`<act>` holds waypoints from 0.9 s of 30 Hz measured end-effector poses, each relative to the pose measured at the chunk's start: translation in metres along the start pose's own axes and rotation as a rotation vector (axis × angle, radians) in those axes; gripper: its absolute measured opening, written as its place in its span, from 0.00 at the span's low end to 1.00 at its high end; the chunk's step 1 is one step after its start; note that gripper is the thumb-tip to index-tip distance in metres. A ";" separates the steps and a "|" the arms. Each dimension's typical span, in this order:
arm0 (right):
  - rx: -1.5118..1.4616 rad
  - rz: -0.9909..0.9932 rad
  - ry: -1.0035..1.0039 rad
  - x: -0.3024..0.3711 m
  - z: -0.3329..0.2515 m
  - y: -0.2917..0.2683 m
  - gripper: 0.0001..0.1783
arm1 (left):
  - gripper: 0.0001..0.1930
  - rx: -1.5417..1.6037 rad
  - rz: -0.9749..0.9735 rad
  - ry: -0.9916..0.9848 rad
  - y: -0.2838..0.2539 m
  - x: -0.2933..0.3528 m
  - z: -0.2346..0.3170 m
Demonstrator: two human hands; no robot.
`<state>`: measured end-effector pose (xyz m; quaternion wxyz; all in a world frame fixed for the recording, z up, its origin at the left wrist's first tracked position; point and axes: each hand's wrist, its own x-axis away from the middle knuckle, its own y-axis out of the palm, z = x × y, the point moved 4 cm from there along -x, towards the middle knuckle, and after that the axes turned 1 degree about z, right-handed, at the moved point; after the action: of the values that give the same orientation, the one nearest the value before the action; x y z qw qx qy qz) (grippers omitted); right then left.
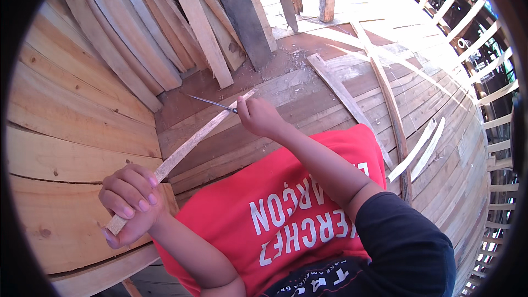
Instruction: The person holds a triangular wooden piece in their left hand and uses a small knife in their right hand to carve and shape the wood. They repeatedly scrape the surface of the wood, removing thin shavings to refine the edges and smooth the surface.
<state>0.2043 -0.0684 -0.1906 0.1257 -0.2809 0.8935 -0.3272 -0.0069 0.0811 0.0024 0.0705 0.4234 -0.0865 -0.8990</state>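
My left hand [131, 201] is wrapped round the lower end of a long, narrow wooden strip [190, 146], which slants up and away to the right. My right hand [260, 115] is closed near the strip's far end, gripping a knife [213, 102] whose thin blade points left across the strip. The knife's handle is mostly hidden in the fingers. Beneath both forearms, a red cloth [220, 209] with white lettering covers my lap.
Several planks [165, 27] lean against the wooden wall [66, 115] at the left. Across the plank floor [330, 110] lie a long pole [385, 93], a flat board [341, 91] and pale strips [412, 151]. A slatted railing [498, 146] runs along the right.
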 end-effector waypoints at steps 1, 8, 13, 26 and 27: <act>0.026 0.051 0.111 -0.009 0.033 0.008 0.34 | 0.20 -0.003 0.015 0.004 -0.002 0.000 -0.001; 0.146 0.007 0.147 -0.004 0.014 0.003 0.35 | 0.20 -0.007 -0.022 -0.010 0.006 -0.004 0.000; 0.245 0.110 0.495 -0.016 0.133 0.008 0.36 | 0.21 -0.005 0.038 0.011 0.000 -0.005 -0.002; 0.296 -0.103 0.264 -0.014 0.116 -0.040 0.20 | 0.29 0.069 0.512 0.113 -0.034 0.008 0.000; 0.326 -0.145 0.257 -0.011 0.127 -0.050 0.17 | 0.30 0.074 0.559 0.122 -0.036 0.008 0.003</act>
<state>0.2860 -0.1590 -0.2531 0.0305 -0.2764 0.8147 -0.5089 -0.0156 0.1148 -0.0094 0.3050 0.4389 -0.2281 -0.8138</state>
